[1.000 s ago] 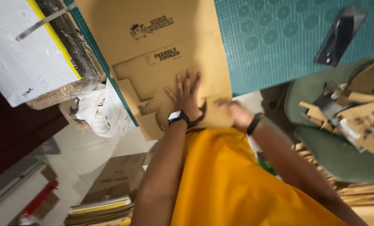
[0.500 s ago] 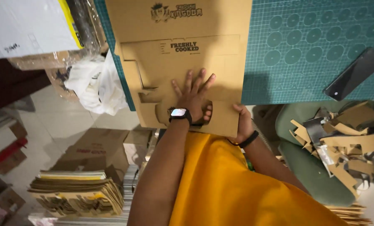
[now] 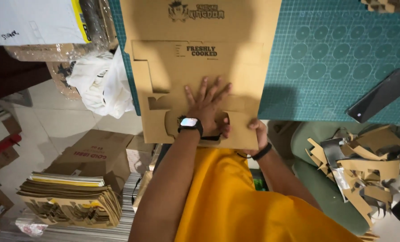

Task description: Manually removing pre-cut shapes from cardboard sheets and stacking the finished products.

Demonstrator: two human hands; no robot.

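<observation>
Left hand (image 3: 206, 107) spread flat, fingers splayed, pressing on the die-cut cardboard box blank (image 3: 195, 76), which lies on the green cutting mat (image 3: 334, 62). Right hand (image 3: 256, 134) pinches the blank's near edge, thumb hidden. Best keep the palm firm so the matte, stiff brown sheet with notched flaps can't slide. Glossy phone (image 3: 381, 95) well apart; jagged cardboard offcuts (image 3: 365, 168) at right.
</observation>
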